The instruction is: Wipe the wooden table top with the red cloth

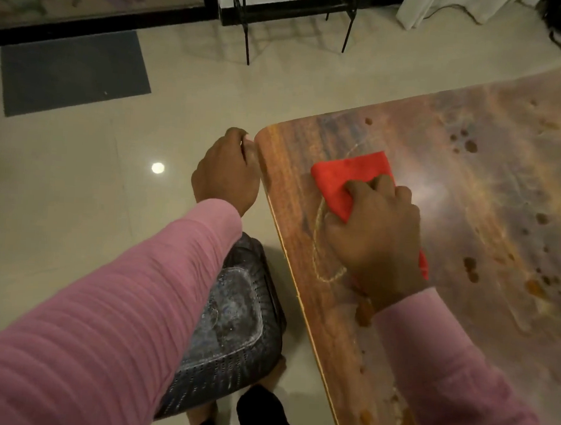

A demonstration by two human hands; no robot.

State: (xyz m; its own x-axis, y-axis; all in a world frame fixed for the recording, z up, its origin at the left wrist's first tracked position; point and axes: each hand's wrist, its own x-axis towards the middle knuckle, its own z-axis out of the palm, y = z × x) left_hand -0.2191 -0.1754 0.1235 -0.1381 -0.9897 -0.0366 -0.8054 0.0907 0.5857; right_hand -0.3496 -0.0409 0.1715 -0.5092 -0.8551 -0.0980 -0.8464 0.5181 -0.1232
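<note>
A wooden table top (471, 178) fills the right side, spotted with brown stains and a pale curved smear near its left edge. The folded red cloth (350, 177) lies near the table's rounded far-left corner. My right hand (376, 231) lies on the cloth with curled fingers gripping its near part, pressing it onto the wood. My left hand (225, 173) is beside the table's left edge, fingers curled against the rim near the corner; whether they wrap the edge is hidden.
A dark perforated plastic stool (232, 334) stands on the tiled floor under my left arm, close to the table's edge. A grey doormat (74, 71) lies at the far left. A black metal-legged stand (298, 13) is at the back.
</note>
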